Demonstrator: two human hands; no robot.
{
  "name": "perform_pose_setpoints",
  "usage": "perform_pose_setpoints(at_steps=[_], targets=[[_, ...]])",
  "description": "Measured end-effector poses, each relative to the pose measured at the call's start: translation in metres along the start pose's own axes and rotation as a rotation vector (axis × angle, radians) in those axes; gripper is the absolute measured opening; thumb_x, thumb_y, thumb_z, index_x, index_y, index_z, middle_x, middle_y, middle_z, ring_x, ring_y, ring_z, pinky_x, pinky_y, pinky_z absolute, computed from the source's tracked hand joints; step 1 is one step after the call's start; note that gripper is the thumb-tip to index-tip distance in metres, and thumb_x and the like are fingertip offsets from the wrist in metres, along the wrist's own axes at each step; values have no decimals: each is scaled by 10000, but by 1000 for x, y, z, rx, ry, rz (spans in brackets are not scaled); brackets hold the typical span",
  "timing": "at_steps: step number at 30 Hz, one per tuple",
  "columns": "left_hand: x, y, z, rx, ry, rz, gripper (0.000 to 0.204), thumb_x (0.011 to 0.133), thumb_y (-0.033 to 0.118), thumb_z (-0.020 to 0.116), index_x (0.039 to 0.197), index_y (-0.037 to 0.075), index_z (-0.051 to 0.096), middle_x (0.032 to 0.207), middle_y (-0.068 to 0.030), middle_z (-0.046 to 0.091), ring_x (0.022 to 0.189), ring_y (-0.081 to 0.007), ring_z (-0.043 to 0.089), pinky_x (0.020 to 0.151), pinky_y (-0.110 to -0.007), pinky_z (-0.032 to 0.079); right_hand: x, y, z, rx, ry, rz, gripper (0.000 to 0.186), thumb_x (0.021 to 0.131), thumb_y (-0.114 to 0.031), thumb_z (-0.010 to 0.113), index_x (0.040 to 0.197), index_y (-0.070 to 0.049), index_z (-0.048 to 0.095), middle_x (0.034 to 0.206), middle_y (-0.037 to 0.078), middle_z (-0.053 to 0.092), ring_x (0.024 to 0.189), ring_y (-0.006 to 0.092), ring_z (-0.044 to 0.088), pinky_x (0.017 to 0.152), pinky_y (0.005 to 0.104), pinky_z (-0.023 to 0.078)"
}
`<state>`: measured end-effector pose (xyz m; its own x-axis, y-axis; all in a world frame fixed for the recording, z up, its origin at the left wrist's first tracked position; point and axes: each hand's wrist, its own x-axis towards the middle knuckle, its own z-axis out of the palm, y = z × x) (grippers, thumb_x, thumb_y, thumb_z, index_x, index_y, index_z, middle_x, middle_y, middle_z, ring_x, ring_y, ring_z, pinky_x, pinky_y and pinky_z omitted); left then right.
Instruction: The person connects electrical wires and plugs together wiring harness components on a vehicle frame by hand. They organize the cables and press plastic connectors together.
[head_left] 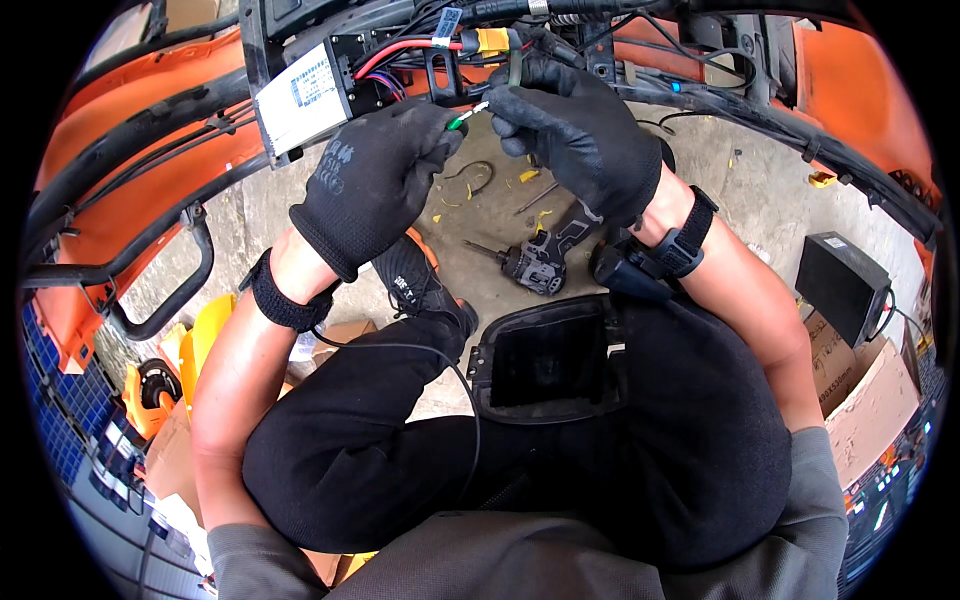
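Both hands wear black gloves. My left hand (372, 183) is closed on a small green-tipped wire end (456, 123), held up in front of the frame. My right hand (575, 140) has its fingers curled at the white part (473, 112) of that wire, apparently pinching it. Just above the hands, a silver controller box (300, 98) with a label sits on the black frame (255, 40), with a bundle of thick red and black cables (410, 47), a yellow connector (493, 40) and thin colored wires running from it. Where the small wire leads is hidden by my fingers.
Orange panels (830, 80) flank the frame. On the concrete floor lie a power drill (532, 265), a screwdriver (535, 198) and scraps. An open black case (540, 365) sits between my legs. A black box (840, 285) and cardboard (865, 420) are right; yellow items (205, 335) are left.
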<state>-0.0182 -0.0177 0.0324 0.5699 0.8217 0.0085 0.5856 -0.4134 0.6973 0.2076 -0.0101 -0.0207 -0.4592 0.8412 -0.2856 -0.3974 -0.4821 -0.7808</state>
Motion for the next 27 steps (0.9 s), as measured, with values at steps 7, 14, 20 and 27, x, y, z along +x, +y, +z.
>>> perform_pose_setpoints(at_steps=[7,14,20,27], targets=[[2,-1,1,-2,38,71,73,901,39,610,963,10,589,828,-211,597,774,-433,600,658,-474,464,-1,-2,0,-41,8,11,270,955,-203,724,1134,-7,671,899,58,675,774,110,638,697,258,555],[1,-1,0,-158,-9,-33,74,861,28,606,931,10,590,759,-207,575,738,-431,576,650,-459,456,-1,-3,2,-93,35,-5,293,949,-192,730,1150,8,659,923,75,690,800,119,661,724,259,573],[5,-1,-4,-211,-81,-103,58,866,8,577,921,3,591,739,-202,557,696,-398,552,650,-434,454,-2,-11,8,-120,58,27,290,944,-168,736,1145,24,651,961,96,703,821,126,681,740,254,584],[5,-1,1,-211,-66,-112,40,875,7,569,911,4,586,738,-203,563,693,-397,564,647,-437,454,0,-6,5,-90,38,0,278,948,-156,729,1136,31,647,978,113,711,838,143,695,756,268,590]])
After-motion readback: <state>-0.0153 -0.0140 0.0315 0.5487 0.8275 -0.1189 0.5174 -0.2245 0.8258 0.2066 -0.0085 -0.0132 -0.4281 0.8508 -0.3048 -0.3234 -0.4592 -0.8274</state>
